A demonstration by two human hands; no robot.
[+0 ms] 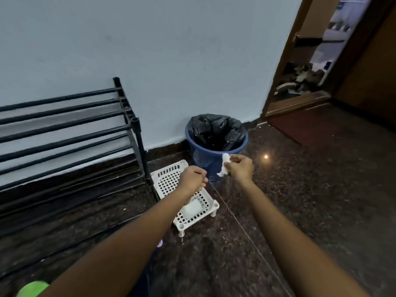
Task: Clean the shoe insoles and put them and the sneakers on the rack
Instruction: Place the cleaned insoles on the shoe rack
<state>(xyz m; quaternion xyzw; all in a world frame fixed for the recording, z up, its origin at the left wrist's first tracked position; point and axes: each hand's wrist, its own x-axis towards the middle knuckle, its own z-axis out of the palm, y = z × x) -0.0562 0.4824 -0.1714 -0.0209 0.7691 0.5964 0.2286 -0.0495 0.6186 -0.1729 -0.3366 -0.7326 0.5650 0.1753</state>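
One wide-angle head view looks forward and down, near the floor [300,211], toward the wall [171,61]

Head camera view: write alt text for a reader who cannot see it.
A person's right hand pinches a crumpled white wipe in front of a blue bin lined with a black bag; the left hand, fingers curled, is above a white slotted stand on the floor. A black shoe rack stands against the wall at left.

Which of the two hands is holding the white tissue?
The right hand, in front of the blue bin, pinches the crumpled white tissue; the left hand, curled above the white plastic stand, shows no tissue.
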